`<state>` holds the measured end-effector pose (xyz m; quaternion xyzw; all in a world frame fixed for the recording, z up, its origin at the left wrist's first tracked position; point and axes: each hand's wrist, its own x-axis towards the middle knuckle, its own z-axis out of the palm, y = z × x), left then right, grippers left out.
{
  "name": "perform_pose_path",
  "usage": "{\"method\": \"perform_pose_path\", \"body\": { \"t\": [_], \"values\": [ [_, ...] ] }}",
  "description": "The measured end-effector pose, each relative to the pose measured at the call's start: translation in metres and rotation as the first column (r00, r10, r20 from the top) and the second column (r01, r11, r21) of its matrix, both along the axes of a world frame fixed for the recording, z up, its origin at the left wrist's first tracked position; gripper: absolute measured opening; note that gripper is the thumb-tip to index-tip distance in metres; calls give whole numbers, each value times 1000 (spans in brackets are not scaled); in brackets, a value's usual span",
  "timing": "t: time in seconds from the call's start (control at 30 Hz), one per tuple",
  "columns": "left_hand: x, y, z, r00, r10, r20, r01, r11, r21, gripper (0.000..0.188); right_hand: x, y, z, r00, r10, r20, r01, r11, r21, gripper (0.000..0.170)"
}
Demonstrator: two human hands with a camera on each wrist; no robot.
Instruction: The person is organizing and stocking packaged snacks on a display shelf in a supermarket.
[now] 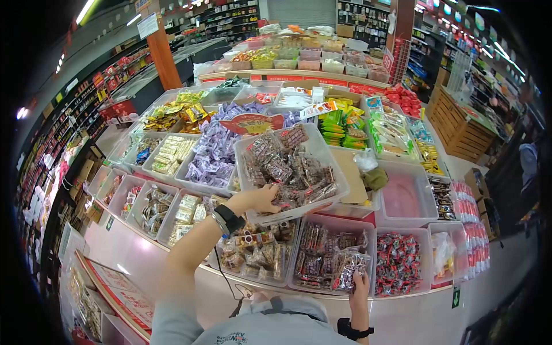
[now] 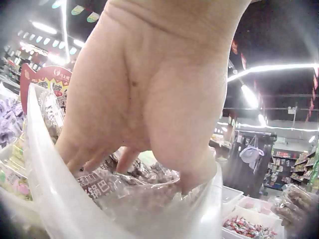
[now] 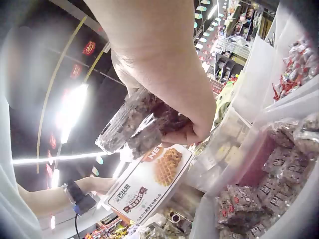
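Packets (image 1: 349, 268) sit clamped in the right hand's (image 1: 360, 284) fingers above a bin (image 1: 340, 223), lower right of centre; mid-frame, the left hand (image 1: 260, 200) reaches into a tub (image 1: 305, 209) of similar packets (whether gripping, I cannot tell).

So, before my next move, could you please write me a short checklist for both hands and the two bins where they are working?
1. Right hand has a hold on the held packets: ok, fingers curled round them.
2. Held packets over the lower bin: ok in the head view, over its front part.
3. Lower bin holds similar brown packets: ok.
4. Left hand reaching inside the upper bin: ok.
5. Left hand's fingers gripping a packet: cannot tell, their tips are hidden.
6. Upper bin in line with its neighbours: not ok, it stands askew.
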<state>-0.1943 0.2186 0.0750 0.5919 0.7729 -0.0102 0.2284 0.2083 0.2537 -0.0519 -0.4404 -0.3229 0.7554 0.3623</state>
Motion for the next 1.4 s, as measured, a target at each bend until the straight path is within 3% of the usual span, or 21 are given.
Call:
{"method": "perform_pose_path", "body": {
  "t": [0.03, 0.07, 0.13, 0.2, 0.23, 0.37, 0.43, 0.5, 0.57, 0.63, 0.67, 0.77, 0.9, 1.0, 1.17, 1.23, 1.3, 1.37, 1.4],
  "values": [
    [-4, 2, -2, 1000, -3, -1, 3, 1000, 2, 68, 4, -1, 3, 1000, -2, 4, 2, 1000, -13, 67],
    [-9, 5, -7, 999, 13, 32, -15, 998, 67, 62, 6, -4, 4, 999, -28, -30, 29, 999, 39, 54],
    [-13, -1, -5, 996, -4, 84, -14, 977, 214, 49, 15, -2, 11, 999, 23, -45, -18, 995, 99, 46],
    [-8, -11, -2, 999, -35, 35, 23, 959, 282, 50, 18, -4, 22, 998, 42, -55, -32, 987, 158, 29],
    [-2, -16, 1, 998, -64, -7, 62, 934, 352, 50, 19, -4, 23, 997, 41, -58, -32, 988, 152, 29],
    [2, -18, -14, 977, -110, -185, 162, 943, 292, 53, 29, 0, 7, 999, 27, -32, -22, 990, 141, 37],
    [18, -15, -1, 990, -80, -116, 111, 949, 294, 53, 30, -1, 2, 999, -37, -26, 39, 995, 89, 45],
    [25, -17, 2, 998, -46, -43, 56, 954, 294, 55, 29, 0, 4, 1000, 10, -7, -9, 996, 88, 47],
    [28, -18, -5, 978, -38, -205, 117, 913, 391, 63, 31, 4, 0, 998, 56, 15, -57, 994, 95, 49],
    [20, -17, -12, 990, 0, -138, 56, 915, 400, 63, 25, 8, -3, 992, 110, 69, -122, 971, 206, 27],
    [16, -16, -15, 997, 35, -68, -5, 918, 397, 63, 23, 8, -2, 994, 110, 12, -110, 973, 202, 25],
    [8, -10, -21, 983, 147, -107, -90, 905, 416, 72, 21, 9, -2, 989, 146, -23, -140, 975, 170, 27],
    [-4, -2, -31, 967, 234, -101, -185, 918, 351, 83, 19, 17, -4, 980, 197, -26, -187, 959, 214, 28],
    [-6, 7, -20, 959, 280, 39, -281, 960, 11, 102, 19, 25, 4, 976, 217, 4, -211, 945, 250, 27],
    [-18, 9, -29, 965, 260, 28, -261, 963, 73, 103, 12, 51, -14, 974, 225, 26, -226, 956, 189, 27],
    [-9, 14, -19, 966, 238, -103, -237, 971, 19, 102, 3, 58, -6, 978, 203, 52, -209, 957, 201, 26],
    [0, 16, -11, 964, 253, -81, -257, 966, -41, 94, -3, 63, -6, 972, 228, 62, -236, 939, 249, 26],
    [-13, 12, -33, 984, 108, -140, -89, 986, 138, 89, -6, 68, 0, 972, 230, 58, -237, 946, 219, 26],
    [-10, 15, -27, 984, 104, -143, -86, 988, 131, 89, -6, 70, -3, 972, 225, 61, -233, 945, 230, 25]
  ]
}}
